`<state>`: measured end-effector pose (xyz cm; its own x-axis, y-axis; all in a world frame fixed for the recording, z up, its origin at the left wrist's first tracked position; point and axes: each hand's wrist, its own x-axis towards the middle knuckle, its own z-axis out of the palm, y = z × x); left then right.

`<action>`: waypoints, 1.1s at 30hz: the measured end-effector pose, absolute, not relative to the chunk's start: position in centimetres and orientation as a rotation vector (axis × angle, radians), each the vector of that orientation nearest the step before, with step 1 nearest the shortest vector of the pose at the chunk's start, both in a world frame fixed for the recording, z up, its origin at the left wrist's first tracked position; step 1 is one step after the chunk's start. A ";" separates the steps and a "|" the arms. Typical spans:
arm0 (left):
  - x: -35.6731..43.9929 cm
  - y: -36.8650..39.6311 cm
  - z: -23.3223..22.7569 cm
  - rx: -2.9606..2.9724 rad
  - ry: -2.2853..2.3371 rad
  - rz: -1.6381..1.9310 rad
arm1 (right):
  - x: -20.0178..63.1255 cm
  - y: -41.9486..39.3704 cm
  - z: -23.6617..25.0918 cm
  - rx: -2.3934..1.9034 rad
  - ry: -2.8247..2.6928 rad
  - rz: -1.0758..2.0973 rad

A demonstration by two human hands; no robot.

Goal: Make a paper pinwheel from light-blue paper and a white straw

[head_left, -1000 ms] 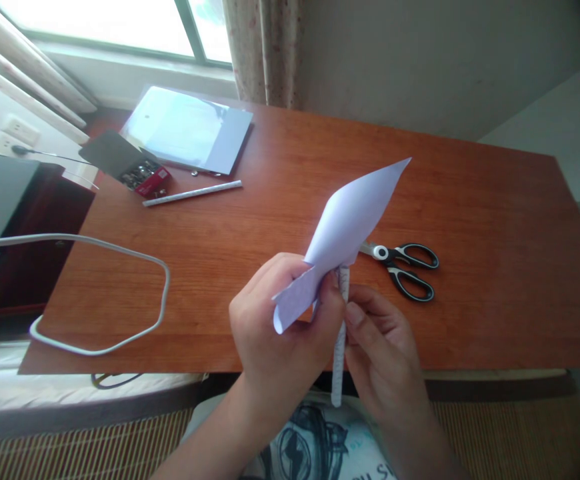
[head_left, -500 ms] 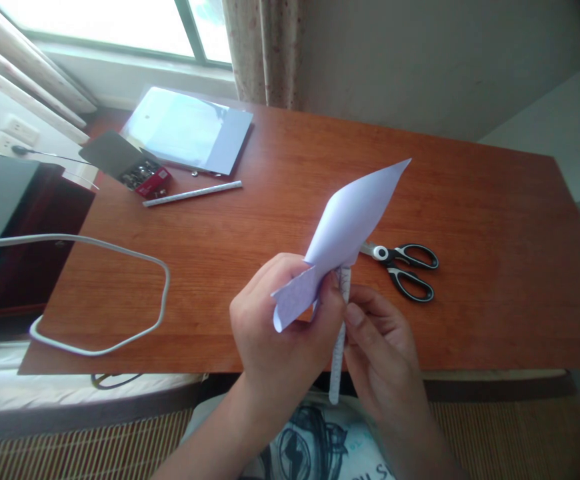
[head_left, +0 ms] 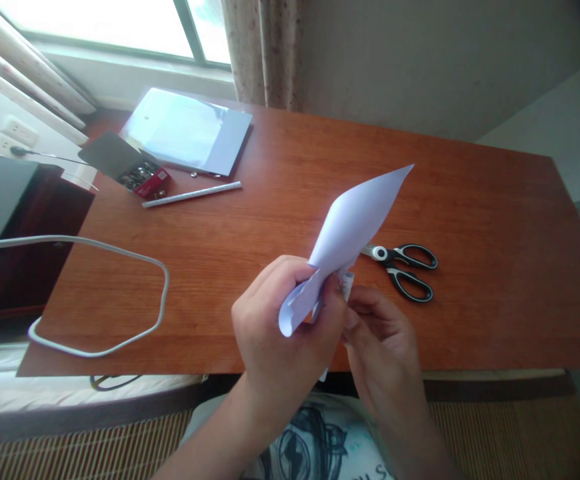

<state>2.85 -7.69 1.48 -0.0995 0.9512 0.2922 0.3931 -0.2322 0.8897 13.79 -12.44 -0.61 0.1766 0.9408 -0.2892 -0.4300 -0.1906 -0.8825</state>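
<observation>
Left hand [head_left: 283, 333] pinching the narrow end of a curled paper sheet [head_left: 355, 217], held up over the table [head_left: 495, 267]. Featherlight, floppy, creases easily, so best gripped at that gathered base. Right hand [head_left: 385, 340] clenched on a thin paper stick [head_left: 347, 283] underneath. Scissors [head_left: 405, 267] lying beyond.

Scissors [head_left: 403, 269], folder [head_left: 186, 132], cable [head_left: 95, 293] on table [head_left: 495, 267].
</observation>
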 end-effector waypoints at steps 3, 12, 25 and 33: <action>2.9 -7.7 1.5 1.638 1.484 1.323 | 13.9 -12.5 -0.6 -1.183 -0.605 1.346; 2.9 -7.8 1.5 1.617 1.488 1.315 | 13.8 -12.6 -0.5 -1.179 -0.528 1.391; 2.9 -7.6 1.7 1.623 1.491 1.306 | 13.6 -12.6 -0.5 -1.204 -0.523 1.404; 3.0 -7.6 1.8 1.642 1.504 1.303 | 13.6 -12.6 -0.5 -1.170 -0.534 1.387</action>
